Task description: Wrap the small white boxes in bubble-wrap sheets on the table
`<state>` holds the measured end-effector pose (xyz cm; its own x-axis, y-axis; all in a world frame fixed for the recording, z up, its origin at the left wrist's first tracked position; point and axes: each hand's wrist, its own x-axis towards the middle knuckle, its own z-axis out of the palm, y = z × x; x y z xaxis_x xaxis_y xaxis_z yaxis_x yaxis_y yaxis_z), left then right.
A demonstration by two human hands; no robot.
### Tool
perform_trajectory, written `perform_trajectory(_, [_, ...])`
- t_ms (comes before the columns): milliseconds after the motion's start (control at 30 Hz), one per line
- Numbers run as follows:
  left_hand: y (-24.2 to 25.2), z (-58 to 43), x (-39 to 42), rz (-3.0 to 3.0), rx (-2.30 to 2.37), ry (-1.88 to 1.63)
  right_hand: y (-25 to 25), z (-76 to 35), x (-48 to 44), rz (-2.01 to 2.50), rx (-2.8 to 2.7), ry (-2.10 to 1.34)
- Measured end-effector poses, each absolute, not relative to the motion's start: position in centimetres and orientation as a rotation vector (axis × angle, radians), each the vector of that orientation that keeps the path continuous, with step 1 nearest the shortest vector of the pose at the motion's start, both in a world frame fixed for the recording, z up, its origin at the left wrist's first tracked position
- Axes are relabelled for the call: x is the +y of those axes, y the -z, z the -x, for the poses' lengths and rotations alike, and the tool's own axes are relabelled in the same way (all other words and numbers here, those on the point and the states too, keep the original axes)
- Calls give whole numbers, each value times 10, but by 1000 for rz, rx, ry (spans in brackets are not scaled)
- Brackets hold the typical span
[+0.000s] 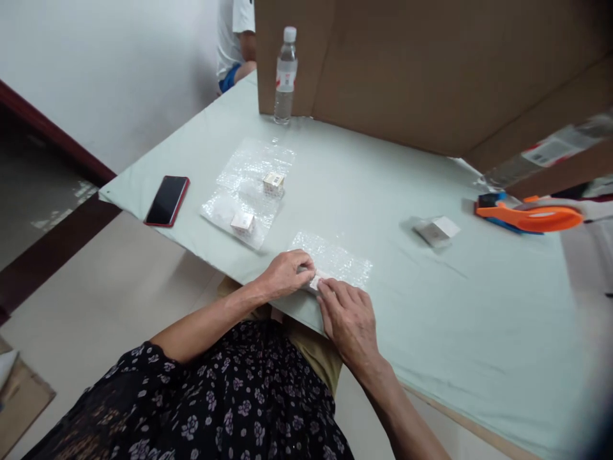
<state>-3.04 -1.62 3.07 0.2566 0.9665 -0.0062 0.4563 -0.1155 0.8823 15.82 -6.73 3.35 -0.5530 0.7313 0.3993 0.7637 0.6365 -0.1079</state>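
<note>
Nearest the camera: my black floral garment (pixel 225 396), below the table edge. My left hand (pixel 287 275) has thumb and forefinger closed on the left end of a small white box (pixel 315 281); my right hand (pixel 348 313) bends its fingers over the right end, though I cannot tell whether it grips or only presses. The box lies at the near edge of a bubble-wrap sheet (pixel 342 259) on the pale green table cover (pixel 454 332). To my left, two small cartons (pixel 242 222) sit on further bubble wrap (pixel 239 169), with a red-edged smartphone (pixel 167 200) beyond. To my right: a wrapped carton (pixel 438 231), then an orange tape dispenser (pixel 531 215). A white-capped water bottle (pixel 284 96) stands upright before the cardboard (pixel 407 70).
</note>
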Motion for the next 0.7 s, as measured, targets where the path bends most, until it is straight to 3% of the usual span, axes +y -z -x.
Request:
perform_trajectory(333, [-17, 60, -46, -1705, 1888, -773, -31, -152, -61, 1310, -2467, 74])
perform_trajectory(500, [-23, 59, -43, -1651, 1940, -559, -31, -151, -59, 1300, -2495, 81])
perform_trajectory(700, [-20, 52, -26, -1469, 1717, -596, -35, -150, -57, 1307, -2543, 68])
